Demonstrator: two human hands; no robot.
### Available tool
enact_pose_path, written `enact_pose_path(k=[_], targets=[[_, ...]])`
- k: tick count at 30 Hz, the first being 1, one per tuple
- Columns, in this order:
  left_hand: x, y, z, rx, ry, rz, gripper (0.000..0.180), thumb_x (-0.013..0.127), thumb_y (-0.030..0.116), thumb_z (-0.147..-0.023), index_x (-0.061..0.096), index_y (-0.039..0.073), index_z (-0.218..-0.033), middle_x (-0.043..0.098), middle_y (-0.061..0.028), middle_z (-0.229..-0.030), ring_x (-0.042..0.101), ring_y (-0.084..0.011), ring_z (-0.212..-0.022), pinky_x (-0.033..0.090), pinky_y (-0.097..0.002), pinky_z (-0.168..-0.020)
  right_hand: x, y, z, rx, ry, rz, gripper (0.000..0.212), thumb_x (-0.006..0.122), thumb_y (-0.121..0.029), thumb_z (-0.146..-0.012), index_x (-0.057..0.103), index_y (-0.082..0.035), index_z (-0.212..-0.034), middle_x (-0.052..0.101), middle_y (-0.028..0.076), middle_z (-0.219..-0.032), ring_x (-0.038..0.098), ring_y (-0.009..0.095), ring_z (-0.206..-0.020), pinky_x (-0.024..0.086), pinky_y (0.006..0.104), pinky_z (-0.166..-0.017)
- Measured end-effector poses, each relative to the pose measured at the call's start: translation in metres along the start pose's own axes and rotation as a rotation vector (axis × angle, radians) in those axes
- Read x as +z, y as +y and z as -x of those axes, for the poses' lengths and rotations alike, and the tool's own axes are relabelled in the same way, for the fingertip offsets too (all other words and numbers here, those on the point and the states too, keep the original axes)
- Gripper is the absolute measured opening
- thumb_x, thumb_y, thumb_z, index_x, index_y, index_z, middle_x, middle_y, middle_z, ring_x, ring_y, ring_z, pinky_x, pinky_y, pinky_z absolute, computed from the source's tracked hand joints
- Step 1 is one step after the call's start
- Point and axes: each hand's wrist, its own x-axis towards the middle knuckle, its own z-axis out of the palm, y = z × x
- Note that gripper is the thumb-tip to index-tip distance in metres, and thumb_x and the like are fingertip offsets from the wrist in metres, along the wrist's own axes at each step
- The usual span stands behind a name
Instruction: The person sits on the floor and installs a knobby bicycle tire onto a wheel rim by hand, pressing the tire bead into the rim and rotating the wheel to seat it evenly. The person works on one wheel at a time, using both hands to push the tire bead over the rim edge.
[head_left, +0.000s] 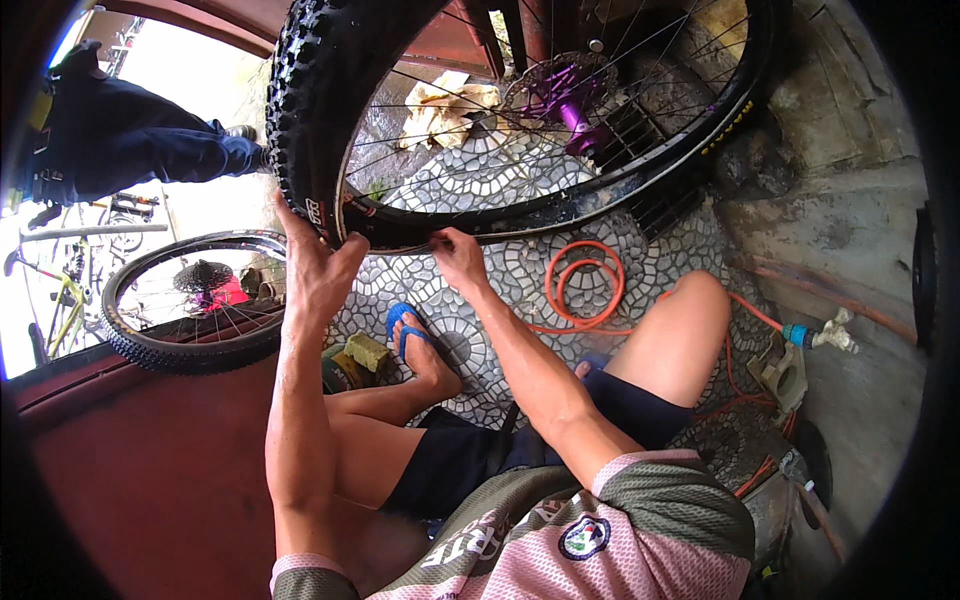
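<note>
A bicycle wheel stands tilted in front of me, with a black knobby tire (pixel 325 110), a black rim (pixel 510 213) and a purple hub (pixel 572 115) with a disc rotor. Part of the tire's edge sits away from the rim along the near side. My left hand (pixel 318 262) wraps round the tire at the lower left, thumb on the near edge. Farther right along that edge, my right hand (pixel 460 262) is closed with its fingertips pinching the tire. The far sides of my fingers are hidden behind the tire.
A second wheel (pixel 130 345) with a cassette leans at the left by a dark red panel (pixel 150 450). An orange hose (pixel 555 290) coils on the pebble-mosaic floor (pixel 400 285). A drain grate (pixel 635 135) lies beyond the wheel. A person (pixel 140 140) stands at far left; a concrete wall (pixel 850 200) bounds the right.
</note>
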Motion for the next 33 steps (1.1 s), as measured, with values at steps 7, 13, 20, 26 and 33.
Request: enact_pose_path(k=[7, 13, 20, 26, 33], targets=[[0.000, -0.005, 0.000, 0.015, 0.016, 0.071, 0.110, 0.077, 0.009, -0.082, 0.002, -0.006, -0.161, 0.068, -0.0187, -0.123, 0.067, -0.0236, -0.100, 0.056, -0.0350, -0.091, -0.119, 0.073, -0.022, 0.203, 0.359, 0.594, 0.024, 0.054, -0.027, -0.102, 0.069, -0.009, -0.097, 0.075, 0.021, -0.093, 0.071, 0.048, -0.090, 0.055, 0.0574, -0.076], [-0.004, -0.009, -0.012, 0.120, 0.009, 0.217, 0.097, 0.087, 0.009, -0.078, 0.024, 0.000, -0.151, 0.067, -0.0136, -0.117, 0.066, -0.0193, -0.103, 0.055, -0.0346, -0.093, -0.059, 0.025, -0.011, 0.231, 0.038, 0.424, 0.025, 0.061, -0.026, -0.100, 0.073, -0.010, -0.115, 0.076, 0.020, -0.101, 0.074, 0.042, -0.097, 0.058, 0.0491, -0.084], [-0.011, -0.024, -0.021, 0.062, 0.012, 0.031, 0.115, 0.081, 0.011, -0.081, -0.001, -0.003, -0.161, 0.066, -0.0179, -0.121, 0.065, -0.0260, -0.103, 0.052, -0.0366, -0.098, -0.012, -0.038, 0.001, 0.023, -0.424, -0.293, 0.030, 0.064, -0.014, -0.095, 0.069, -0.003, -0.122, 0.074, 0.014, -0.096, 0.072, 0.023, -0.079, 0.056, 0.0357, -0.072], [-0.007, -0.027, -0.030, 0.077, 0.000, 0.024, 0.117, 0.078, 0.012, -0.082, -0.005, -0.007, -0.161, 0.066, -0.0174, -0.122, 0.065, -0.0254, -0.103, 0.051, -0.0371, -0.100, -0.117, 0.063, -0.039, 0.093, -0.219, 0.422, 0.020, 0.069, -0.019, -0.091, 0.081, -0.013, -0.106, 0.077, 0.019, -0.099, 0.076, 0.035, -0.095, 0.059, 0.0431, -0.081], [-0.008, -0.017, -0.020, 0.059, 0.073, 0.013, 0.106, 0.077, 0.011, -0.081, 0.008, -0.004, -0.160, 0.066, -0.0152, -0.116, 0.064, -0.0240, -0.097, 0.052, -0.0376, -0.096, -0.363, 0.022, -0.094, 0.228, 0.263, 0.979, 0.022, 0.054, -0.019, -0.100, 0.072, -0.006, -0.098, 0.075, 0.025, -0.104, 0.072, 0.044, -0.102, 0.057, 0.0536, -0.087]])
